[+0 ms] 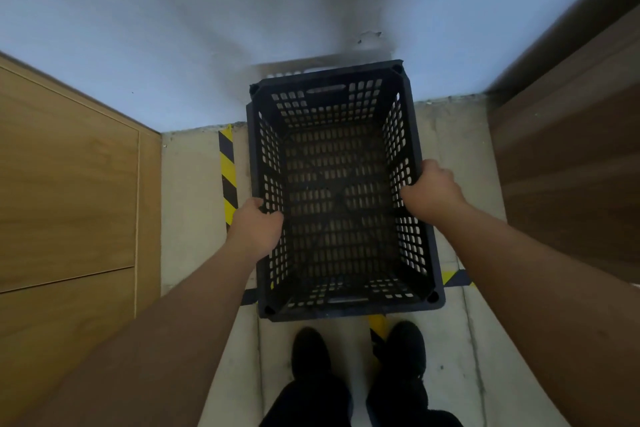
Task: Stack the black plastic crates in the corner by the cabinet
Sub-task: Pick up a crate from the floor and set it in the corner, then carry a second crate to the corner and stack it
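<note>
A black plastic crate (346,312) with perforated walls and an open top sits in front of me, seen from above. My left hand (258,224) grips its left rim, fingers curled over the edge. My right hand (431,191) grips the right rim the same way. Through the crate's grid bottom I see darker mesh below, and a second rim edge (250,121) shows just outside its far left corner, so it appears to rest on another crate. The far end of the crate lies close to the pale wall (173,28).
A light wooden cabinet (69,184) stands on the left and a darker wooden panel (571,166) on the right. Yellow-black hazard tape (228,177) runs along the concrete floor. My black shoes (310,354) stand just behind the crate.
</note>
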A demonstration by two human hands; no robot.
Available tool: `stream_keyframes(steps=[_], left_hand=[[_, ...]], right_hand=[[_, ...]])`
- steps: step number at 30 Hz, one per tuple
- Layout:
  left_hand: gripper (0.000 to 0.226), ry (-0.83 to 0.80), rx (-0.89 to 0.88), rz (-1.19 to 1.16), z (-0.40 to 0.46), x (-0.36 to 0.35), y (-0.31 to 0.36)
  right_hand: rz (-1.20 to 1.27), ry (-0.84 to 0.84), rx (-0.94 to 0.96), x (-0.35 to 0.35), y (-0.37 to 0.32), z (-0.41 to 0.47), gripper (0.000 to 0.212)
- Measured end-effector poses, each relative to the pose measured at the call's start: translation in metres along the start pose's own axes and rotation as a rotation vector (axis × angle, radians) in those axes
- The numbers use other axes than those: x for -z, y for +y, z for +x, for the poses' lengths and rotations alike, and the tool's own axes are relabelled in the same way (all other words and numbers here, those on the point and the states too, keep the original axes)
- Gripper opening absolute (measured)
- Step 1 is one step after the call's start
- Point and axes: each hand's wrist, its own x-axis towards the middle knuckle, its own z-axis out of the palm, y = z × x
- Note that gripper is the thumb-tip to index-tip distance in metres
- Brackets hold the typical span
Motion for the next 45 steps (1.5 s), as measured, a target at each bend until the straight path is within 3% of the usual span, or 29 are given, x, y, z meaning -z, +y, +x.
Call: stream_keyframes(steps=[11,26,32,41,45], left_hand=[[0.056,-0.072,-0.185,0.177,-0.126,-0.009,0.043],[0.056,-0.247,-0.514,0.514,-0.284,-0.052,0.061],[0.054,-0.367,-0.632,0.674,-0.349,-0.114,0.075],[0.053,-0.551,-0.771,0.919,-0.447,-0.265,0.090],[0.055,-0.557,-0.789,0.977,-0.491,-0.330,0.100]], right_hand=[[0.077,-0.047,-0.004,0.048,0.042,-0.122,0.061],[0.383,0.055,-0.243,0.077,0.170,-0.279,0.061],[0.512,0.117,-0.339,0.089,0.256,-0.328,0.064],[0.744,0.239,-0.518,0.115,0.417,-0.366,0.063],[0.818,0.292,-0.587,0.123,0.490,-0.383,0.061]])
